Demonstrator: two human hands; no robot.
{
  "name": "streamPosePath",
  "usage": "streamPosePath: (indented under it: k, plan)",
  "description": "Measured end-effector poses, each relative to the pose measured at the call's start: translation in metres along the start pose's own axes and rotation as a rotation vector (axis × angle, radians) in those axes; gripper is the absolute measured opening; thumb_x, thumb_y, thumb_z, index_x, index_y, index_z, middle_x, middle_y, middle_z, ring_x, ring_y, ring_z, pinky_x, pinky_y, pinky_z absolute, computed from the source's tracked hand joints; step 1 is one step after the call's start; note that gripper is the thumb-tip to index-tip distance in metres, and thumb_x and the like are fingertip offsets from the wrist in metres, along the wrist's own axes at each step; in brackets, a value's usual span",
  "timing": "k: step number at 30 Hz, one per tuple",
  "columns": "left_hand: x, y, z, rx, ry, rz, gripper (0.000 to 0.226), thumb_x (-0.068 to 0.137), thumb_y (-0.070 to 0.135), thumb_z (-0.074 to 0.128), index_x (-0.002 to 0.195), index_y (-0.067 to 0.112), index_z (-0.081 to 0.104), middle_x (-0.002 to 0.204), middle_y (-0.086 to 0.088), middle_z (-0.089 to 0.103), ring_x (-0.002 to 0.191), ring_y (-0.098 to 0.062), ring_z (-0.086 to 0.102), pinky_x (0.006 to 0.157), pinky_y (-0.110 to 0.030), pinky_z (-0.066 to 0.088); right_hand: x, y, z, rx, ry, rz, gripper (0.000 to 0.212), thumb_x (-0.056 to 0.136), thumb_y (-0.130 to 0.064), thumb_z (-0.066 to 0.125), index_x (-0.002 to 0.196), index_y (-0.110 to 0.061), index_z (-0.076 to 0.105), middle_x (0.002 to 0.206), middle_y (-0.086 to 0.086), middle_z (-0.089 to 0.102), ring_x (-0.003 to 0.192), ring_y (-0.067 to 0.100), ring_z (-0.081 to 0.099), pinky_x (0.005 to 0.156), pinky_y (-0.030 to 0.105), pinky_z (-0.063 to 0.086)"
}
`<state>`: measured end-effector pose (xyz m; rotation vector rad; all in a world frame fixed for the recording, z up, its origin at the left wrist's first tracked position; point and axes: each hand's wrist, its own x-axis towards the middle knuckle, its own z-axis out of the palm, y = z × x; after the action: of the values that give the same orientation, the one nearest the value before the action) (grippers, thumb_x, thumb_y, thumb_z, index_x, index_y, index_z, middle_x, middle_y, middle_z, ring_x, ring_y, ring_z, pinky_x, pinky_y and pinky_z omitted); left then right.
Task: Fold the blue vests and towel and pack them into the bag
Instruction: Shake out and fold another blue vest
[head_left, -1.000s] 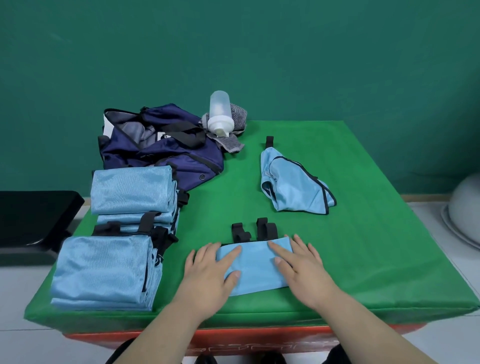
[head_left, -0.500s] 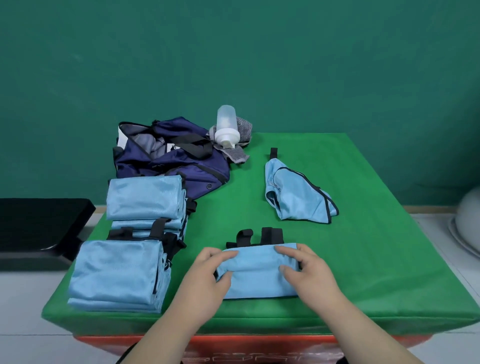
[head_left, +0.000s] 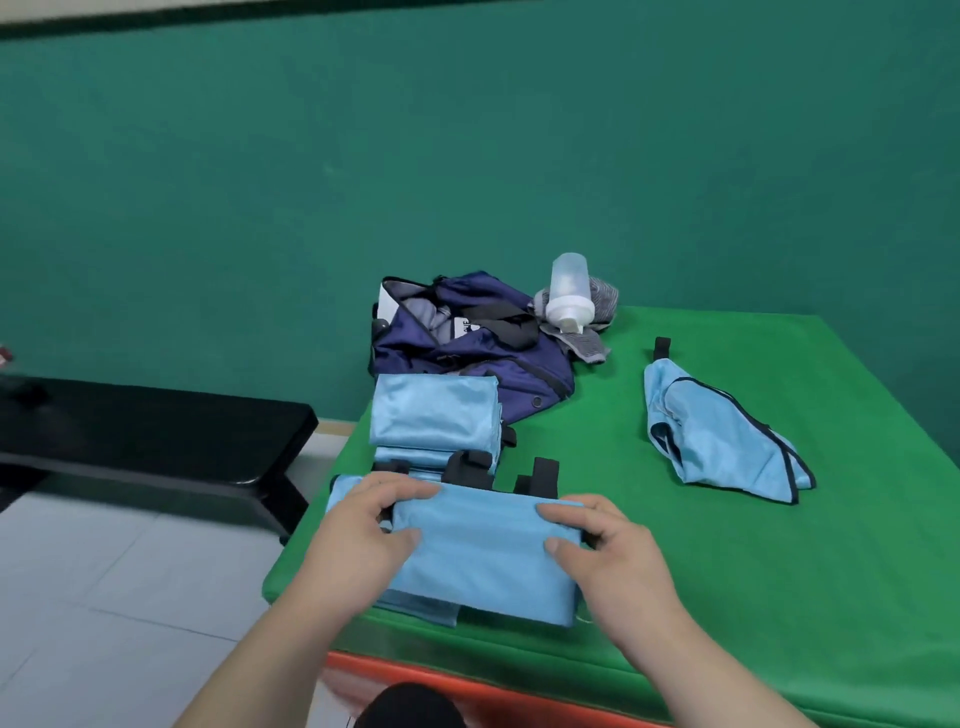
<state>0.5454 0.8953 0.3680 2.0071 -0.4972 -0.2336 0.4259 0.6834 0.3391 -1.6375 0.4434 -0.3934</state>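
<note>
The left hand (head_left: 358, 540) and right hand (head_left: 608, 551) each gripped one end of a folded blue vest (head_left: 483, 558), fingers curled over the far edge and thumbs on top. The vest was positioned over the near stack of folded vests (head_left: 344, 491) at the front left corner of the green table (head_left: 727, 582); contact with the stack could not be determined. A second stack (head_left: 434, 415) lay just behind it, against the open navy bag (head_left: 467, 353). A bottle (head_left: 569, 291) rested on the grey striped towel (head_left: 589, 340) beside the bag. One unfolded vest (head_left: 717, 436) lay well apart, to the right.
</note>
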Motion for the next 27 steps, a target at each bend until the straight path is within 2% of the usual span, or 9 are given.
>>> streamPosePath:
  k: [4,6,8,12,15,17,19,22,27]
  plan:
    - [0.019,-0.021,-0.047,-0.01,0.067,-0.055,0.06,0.08,-0.008,0.066,0.093,0.049,0.073,0.111,0.021,0.066,0.086,-0.033,0.065,0.075,-0.046,0.058,0.01,-0.011,0.051,-0.088,-0.02,-0.067,0.037,0.084,0.005,0.07,0.093,-0.03,0.072,0.112,-0.011,0.059,0.09,-0.015,0.056,0.076,0.002,0.04]
    - [0.03,-0.03,-0.065,0.013,0.098,-0.053,0.059,0.079,-0.008,0.064,0.092,0.049,0.073,0.11,0.017,0.068,0.085,-0.026,0.066,0.076,-0.042,0.057,0.019,-0.014,0.076,-0.148,-0.019,-0.105,0.035,0.085,0.003,0.069,0.1,-0.029,0.071,0.113,-0.014,0.056,0.096,-0.019,0.053,0.08,-0.002,0.036]
    - [0.042,-0.04,-0.075,0.037,0.098,-0.055,0.056,0.08,-0.007,0.062,0.093,0.046,0.073,0.112,0.015,0.067,0.095,-0.014,0.065,0.081,-0.033,0.054,0.029,-0.011,0.096,-0.229,-0.008,-0.133,0.034,0.086,0.002,0.067,0.109,-0.023,0.072,0.115,-0.014,0.053,0.098,-0.019,0.051,0.08,-0.005,0.032]
    - [0.056,-0.073,-0.074,0.251,-0.032,-0.057,0.051,0.083,-0.004,0.06,0.104,0.043,0.063,0.122,0.013,0.059,0.11,-0.007,0.058,0.094,-0.018,0.043,0.04,0.014,0.115,-0.481,-0.086,-0.108,0.041,0.09,-0.002,0.06,0.128,-0.017,0.066,0.125,-0.009,0.045,0.095,-0.005,0.053,0.079,-0.003,0.033]
    - [0.058,-0.092,-0.066,0.328,-0.09,-0.059,0.049,0.089,0.0,0.058,0.117,0.039,0.063,0.13,0.013,0.048,0.104,-0.005,0.055,0.074,-0.002,0.042,0.039,0.033,0.115,-0.571,-0.1,-0.1,0.043,0.09,-0.006,0.061,0.129,-0.023,0.066,0.128,-0.009,0.041,0.113,0.006,0.049,0.099,0.011,0.035]
    - [0.057,-0.096,-0.066,0.355,-0.058,-0.038,0.047,0.091,0.002,0.058,0.121,0.038,0.064,0.134,0.017,0.038,0.12,-0.008,0.04,0.075,0.004,0.033,0.04,0.037,0.113,-0.57,-0.059,-0.126,0.04,0.087,-0.008,0.065,0.121,-0.03,0.069,0.128,-0.01,0.037,0.125,0.007,0.039,0.108,0.017,0.028]
    - [0.055,-0.096,-0.065,0.397,-0.021,-0.017,0.048,0.092,0.004,0.058,0.12,0.044,0.063,0.134,0.02,0.03,0.131,-0.008,0.024,0.093,-0.001,0.022,0.04,0.035,0.113,-0.565,-0.053,-0.153,0.04,0.086,-0.008,0.066,0.109,-0.04,0.067,0.134,-0.011,0.033,0.125,0.004,0.031,0.106,0.014,0.02]
    - [0.044,-0.087,-0.063,0.372,0.047,0.007,0.049,0.091,0.005,0.058,0.12,0.044,0.063,0.136,0.025,0.023,0.135,-0.002,0.015,0.103,-0.014,0.014,0.039,0.031,0.112,-0.459,-0.058,-0.18,0.047,0.085,-0.002,0.066,0.095,-0.048,0.062,0.142,-0.012,0.031,0.131,0.004,0.031,0.109,0.017,0.02]
    - [0.02,-0.066,-0.045,0.38,0.107,0.1,0.046,0.089,0.015,0.064,0.129,0.039,0.061,0.157,0.015,0.018,0.144,-0.002,0.003,0.119,-0.028,0.011,0.032,0.023,0.105,-0.351,-0.06,-0.227,0.048,0.084,-0.003,0.069,0.095,-0.05,0.064,0.146,-0.014,0.033,0.136,0.007,0.035,0.115,0.026,0.027]
